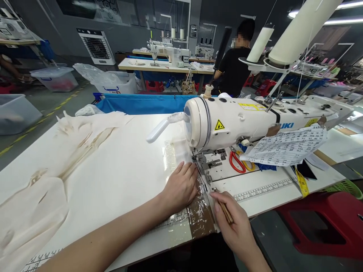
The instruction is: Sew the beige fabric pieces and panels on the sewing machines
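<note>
My left hand (180,186) lies palm down beside the needle area of a white sewing machine (227,117), its fingers stretched out. The fingertips rest at a small piece of white fabric (181,149) by the presser foot (195,155). What lies under the palm is hidden. My right hand (234,221) is closed around a slim brown-handled tool (226,212) at the table's front edge; its exact kind is unclear. Red-handled scissors (236,162) and a yellow-handled pair (249,165) lie on the machine bed behind the right hand.
Cream fabric (53,189) is heaped at the left of the white table (119,181). A written paper sheet (286,145) hangs on the machine; a yellow tape measure (301,183) hangs over the edge. Thread cones (300,34) stand above. A red stool (326,223) is at right; a person (236,64) is beyond.
</note>
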Demonstrator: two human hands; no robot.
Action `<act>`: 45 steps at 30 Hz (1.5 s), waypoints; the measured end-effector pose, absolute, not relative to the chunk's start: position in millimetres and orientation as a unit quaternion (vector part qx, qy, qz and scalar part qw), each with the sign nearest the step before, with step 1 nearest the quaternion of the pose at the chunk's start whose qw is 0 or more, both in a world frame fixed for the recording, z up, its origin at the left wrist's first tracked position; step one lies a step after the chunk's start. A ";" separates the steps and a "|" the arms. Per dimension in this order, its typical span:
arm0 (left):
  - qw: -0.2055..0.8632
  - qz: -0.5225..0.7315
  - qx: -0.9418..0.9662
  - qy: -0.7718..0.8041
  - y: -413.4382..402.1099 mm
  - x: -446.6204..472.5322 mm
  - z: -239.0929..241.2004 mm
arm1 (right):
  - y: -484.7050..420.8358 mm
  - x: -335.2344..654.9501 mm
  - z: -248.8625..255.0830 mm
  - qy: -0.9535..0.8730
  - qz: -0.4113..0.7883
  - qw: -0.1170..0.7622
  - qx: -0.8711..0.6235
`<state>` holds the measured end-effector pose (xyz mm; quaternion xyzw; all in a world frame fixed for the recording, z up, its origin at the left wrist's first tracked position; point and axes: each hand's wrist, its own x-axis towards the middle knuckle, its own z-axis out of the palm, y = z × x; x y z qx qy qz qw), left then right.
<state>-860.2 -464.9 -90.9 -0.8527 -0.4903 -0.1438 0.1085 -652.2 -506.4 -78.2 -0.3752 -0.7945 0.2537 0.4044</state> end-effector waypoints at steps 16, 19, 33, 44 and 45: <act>0.047 -0.202 -0.845 -0.492 -457.6 -864.1 -84.3 | -478.2 -692.7 -84.0 -0.882 -0.009 0.280 -0.380; 0.054 -0.197 -0.846 -0.492 -458.0 -863.9 -83.7 | -478.4 -693.2 -85.0 -0.884 -0.019 0.269 -0.380; 0.042 -0.194 -0.835 -0.513 -449.7 -873.6 -87.7 | -483.7 -708.1 -83.6 -0.872 -0.110 0.139 -0.457; -0.052 -0.161 -0.832 -0.528 -495.8 -903.0 -48.9 | -509.3 -666.9 -91.8 -0.876 0.084 0.279 -0.386; -0.058 -0.163 -0.829 -0.532 -511.8 -914.2 -46.2 | -508.2 -663.6 -95.2 -0.870 0.088 0.280 -0.397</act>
